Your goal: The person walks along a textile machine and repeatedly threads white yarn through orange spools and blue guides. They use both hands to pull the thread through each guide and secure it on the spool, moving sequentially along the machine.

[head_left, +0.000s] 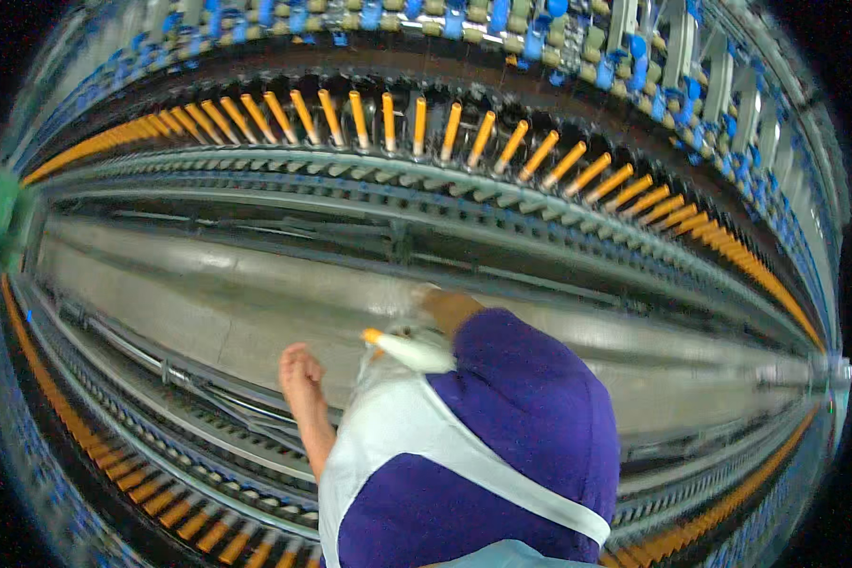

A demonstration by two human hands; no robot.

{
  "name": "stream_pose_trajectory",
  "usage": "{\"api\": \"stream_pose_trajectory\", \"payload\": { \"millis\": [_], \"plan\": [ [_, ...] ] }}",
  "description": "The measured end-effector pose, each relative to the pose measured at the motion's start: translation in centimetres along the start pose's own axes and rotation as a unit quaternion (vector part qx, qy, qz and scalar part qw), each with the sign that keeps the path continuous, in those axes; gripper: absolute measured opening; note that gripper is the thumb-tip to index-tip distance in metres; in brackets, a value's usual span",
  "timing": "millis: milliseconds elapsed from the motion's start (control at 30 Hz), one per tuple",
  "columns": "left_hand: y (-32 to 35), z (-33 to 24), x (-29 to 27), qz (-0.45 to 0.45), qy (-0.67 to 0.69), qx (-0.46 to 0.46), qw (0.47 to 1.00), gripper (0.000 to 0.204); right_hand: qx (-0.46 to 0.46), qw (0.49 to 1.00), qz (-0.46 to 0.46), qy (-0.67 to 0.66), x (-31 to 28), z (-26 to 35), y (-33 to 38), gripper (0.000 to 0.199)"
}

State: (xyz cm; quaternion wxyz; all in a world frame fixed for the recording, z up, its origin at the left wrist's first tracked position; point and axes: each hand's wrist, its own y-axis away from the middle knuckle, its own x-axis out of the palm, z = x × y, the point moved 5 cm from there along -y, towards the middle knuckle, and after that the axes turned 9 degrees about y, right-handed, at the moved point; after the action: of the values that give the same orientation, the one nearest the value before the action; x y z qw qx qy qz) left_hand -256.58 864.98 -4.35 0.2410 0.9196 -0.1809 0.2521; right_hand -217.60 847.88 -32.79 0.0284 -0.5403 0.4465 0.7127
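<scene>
**Hands at a spinning frame, one full bobbin held high**

A white, yarn-wound bobbin with an orange tip is seen near the middle of the view, lying almost level with its tip toward nine o'clock. It is gripped at its right end by the right hand, of which only a small part shows above a purple sleeve; the fingers are closed on the bobbin, though most of the grip is hidden by the sleeve. The left hand is raised just beside the bobbin at nine o'clock, fingers curled together, clamped on nothing that can be seen. A loose tuft of white fibre hangs between the two hands; whether it is touched by the left hand cannot be told.

Much of the lower view, from five to seven o'clock, is blocked by the purple sleeve and a pale white apron strap. At twelve o'clock, a curved row of bare orange spindle tubes is set along the machine, with blue and grey fittings above it. A second row of orange tubes runs along eight o'clock. A grey metal rail stretches behind the hands.
</scene>
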Motion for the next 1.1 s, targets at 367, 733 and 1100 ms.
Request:
{"api": "stream_pose_trajectory", "payload": {
  "millis": [367, 733, 1100],
  "plan": [
    [-23.8, -28.4, -21.0, -0.121, -0.072, 0.063, 0.988, 0.013, -0.335, 0.938, -0.037, -0.080, -17.2, 58.8, -19.2, 0.027],
    [-55.0, -54.7, -36.2, 0.040, -0.005, 0.128, 0.991, 0.009, -0.111, 0.982, 0.099, 0.113, -25.8, 73.8, -41.0, 0.025],
    [-75.2, -80.3, -56.1, -0.117, 0.020, 0.256, 0.959, 0.010, -0.470, 0.874, -0.089, 0.086, -48.7, 139.5, -61.0, 0.027]
  ]
}}
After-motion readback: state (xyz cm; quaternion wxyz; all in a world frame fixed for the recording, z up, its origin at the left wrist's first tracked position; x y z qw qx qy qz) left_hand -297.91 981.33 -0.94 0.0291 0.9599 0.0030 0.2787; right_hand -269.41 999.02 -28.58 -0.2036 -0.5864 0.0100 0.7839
